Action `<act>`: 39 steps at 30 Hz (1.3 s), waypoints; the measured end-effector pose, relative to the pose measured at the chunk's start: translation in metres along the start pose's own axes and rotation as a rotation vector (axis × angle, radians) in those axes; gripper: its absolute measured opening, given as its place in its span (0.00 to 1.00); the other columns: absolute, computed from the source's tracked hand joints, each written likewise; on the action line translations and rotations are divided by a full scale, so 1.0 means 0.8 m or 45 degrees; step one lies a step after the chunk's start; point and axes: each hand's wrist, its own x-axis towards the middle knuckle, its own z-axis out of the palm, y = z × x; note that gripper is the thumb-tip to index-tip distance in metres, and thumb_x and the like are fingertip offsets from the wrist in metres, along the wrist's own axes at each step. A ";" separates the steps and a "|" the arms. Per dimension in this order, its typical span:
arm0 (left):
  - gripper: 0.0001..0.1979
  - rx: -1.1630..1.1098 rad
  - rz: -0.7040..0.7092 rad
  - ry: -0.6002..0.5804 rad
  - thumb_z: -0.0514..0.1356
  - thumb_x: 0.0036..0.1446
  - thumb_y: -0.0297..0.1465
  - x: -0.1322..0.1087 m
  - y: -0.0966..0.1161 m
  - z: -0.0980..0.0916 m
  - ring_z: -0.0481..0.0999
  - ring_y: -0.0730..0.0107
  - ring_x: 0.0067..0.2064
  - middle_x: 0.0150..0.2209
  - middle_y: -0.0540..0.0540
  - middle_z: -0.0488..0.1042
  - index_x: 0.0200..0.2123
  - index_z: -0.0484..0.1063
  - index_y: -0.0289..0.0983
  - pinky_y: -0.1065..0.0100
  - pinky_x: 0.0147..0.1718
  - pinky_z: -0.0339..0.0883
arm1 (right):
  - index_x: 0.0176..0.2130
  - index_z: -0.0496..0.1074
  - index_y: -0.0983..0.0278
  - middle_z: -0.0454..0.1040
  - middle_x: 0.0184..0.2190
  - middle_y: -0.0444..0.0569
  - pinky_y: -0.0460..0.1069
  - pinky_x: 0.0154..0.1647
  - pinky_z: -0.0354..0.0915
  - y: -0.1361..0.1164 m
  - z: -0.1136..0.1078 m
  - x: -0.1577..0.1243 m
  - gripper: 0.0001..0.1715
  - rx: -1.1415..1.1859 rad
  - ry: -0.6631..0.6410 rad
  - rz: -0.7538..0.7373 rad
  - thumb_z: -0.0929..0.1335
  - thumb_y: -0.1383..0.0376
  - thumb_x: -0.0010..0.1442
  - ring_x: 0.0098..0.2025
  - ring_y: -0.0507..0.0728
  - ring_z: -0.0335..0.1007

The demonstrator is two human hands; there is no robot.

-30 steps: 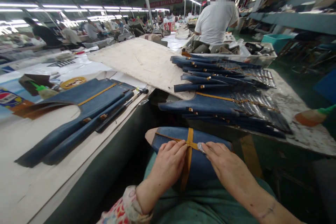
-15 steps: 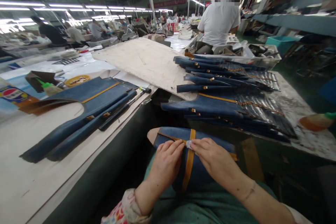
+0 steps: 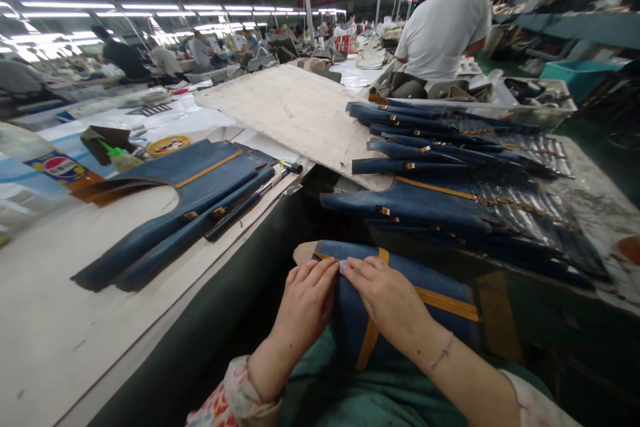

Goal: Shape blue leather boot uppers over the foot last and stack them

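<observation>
A blue leather-like panel [image 3: 440, 275] lies over my lap, with a pale tip at its far left. A mustard-yellow band [image 3: 369, 340] crosses it front to back, and a yellow strip [image 3: 447, 304] runs lengthwise, partly covered by my hands. My left hand [image 3: 307, 297] has its fingers pressed together on the strip near the panel's pale end. Right beside it, my right hand [image 3: 395, 300] pinches at the same line, fingertips almost touching the left ones. Something small and whitish shows at the right fingertips. The exact grip underneath is hidden.
Stacked blue panels [image 3: 440, 203] lie on the table at right. More blue pieces [image 3: 200, 177] rest on the left table beside a black-handled tool [image 3: 290, 167], a yellow dish [image 3: 169, 145] and a cut bottle [image 3: 60, 167]. A person in white [image 3: 443, 37] sits ahead.
Both hands have shifted left along the panel toward its pale end. More of the lengthwise yellow strip now shows right of my right hand. The view has turned slightly left.
</observation>
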 end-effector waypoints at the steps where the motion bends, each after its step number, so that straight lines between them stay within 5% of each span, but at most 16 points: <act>1: 0.16 0.009 -0.017 0.013 0.51 0.61 0.27 0.000 -0.003 -0.001 0.68 0.61 0.50 0.51 0.45 0.72 0.52 0.67 0.38 0.59 0.47 0.60 | 0.52 0.70 0.66 0.72 0.51 0.51 0.53 0.50 0.67 -0.003 0.001 0.005 0.23 0.000 -0.014 0.004 0.62 0.76 0.58 0.48 0.58 0.65; 15: 0.16 0.139 -0.256 0.075 0.51 0.62 0.30 -0.006 -0.028 -0.003 0.68 0.57 0.51 0.50 0.40 0.72 0.51 0.68 0.34 0.55 0.48 0.63 | 0.53 0.68 0.66 0.71 0.52 0.50 0.51 0.50 0.66 -0.033 0.001 0.058 0.21 0.064 -0.094 0.019 0.59 0.73 0.62 0.49 0.57 0.64; 29: 0.14 0.065 -0.211 -0.019 0.51 0.62 0.31 -0.002 -0.030 -0.022 0.67 0.59 0.51 0.51 0.44 0.71 0.49 0.70 0.41 0.56 0.47 0.64 | 0.52 0.69 0.66 0.72 0.51 0.49 0.55 0.44 0.69 0.007 -0.006 -0.077 0.31 -0.363 0.158 0.027 0.57 0.81 0.53 0.46 0.59 0.69; 34: 0.15 0.210 -0.255 0.109 0.49 0.62 0.33 0.023 -0.091 -0.067 0.69 0.59 0.50 0.49 0.42 0.72 0.46 0.71 0.38 0.58 0.52 0.61 | 0.54 0.68 0.63 0.70 0.53 0.48 0.54 0.47 0.67 0.002 0.007 -0.101 0.30 -0.349 0.218 0.121 0.56 0.78 0.56 0.49 0.58 0.68; 39: 0.19 0.411 -0.615 0.039 0.48 0.60 0.33 0.058 -0.174 -0.096 0.67 0.53 0.52 0.50 0.37 0.70 0.51 0.66 0.32 0.56 0.51 0.60 | 0.55 0.66 0.63 0.71 0.53 0.47 0.52 0.47 0.68 0.014 0.015 -0.130 0.26 -0.283 0.267 0.084 0.58 0.73 0.60 0.48 0.57 0.69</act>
